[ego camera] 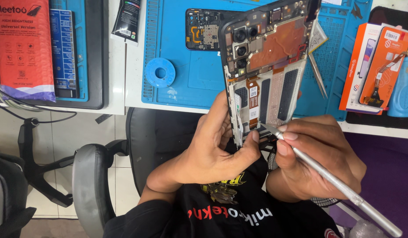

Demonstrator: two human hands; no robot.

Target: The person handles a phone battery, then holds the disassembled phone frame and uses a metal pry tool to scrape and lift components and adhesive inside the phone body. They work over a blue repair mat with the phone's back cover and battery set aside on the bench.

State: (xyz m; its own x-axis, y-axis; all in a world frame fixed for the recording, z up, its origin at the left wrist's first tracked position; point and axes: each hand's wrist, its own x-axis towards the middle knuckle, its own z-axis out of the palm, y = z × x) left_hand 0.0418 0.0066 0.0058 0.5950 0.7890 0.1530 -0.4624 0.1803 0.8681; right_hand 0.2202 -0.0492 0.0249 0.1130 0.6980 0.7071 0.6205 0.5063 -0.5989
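My left hand (217, 145) grips the lower edge of an opened smartphone (268, 66), held upright above my lap with its back cover off, showing camera modules, a copper shield and flex cables. My right hand (320, 158) holds a silver metal craft knife (336, 183) like a pen. Its blade tip touches the phone's lower edge, next to my left thumb.
A blue work mat (195, 75) lies on the white bench with a second opened phone (202, 28), a blue tape roll (160, 72) and tweezers (317, 75). Orange boxes (376, 66) stand at right, a red packet (23, 48) at left. A black chair armrest (87, 185) sits lower left.
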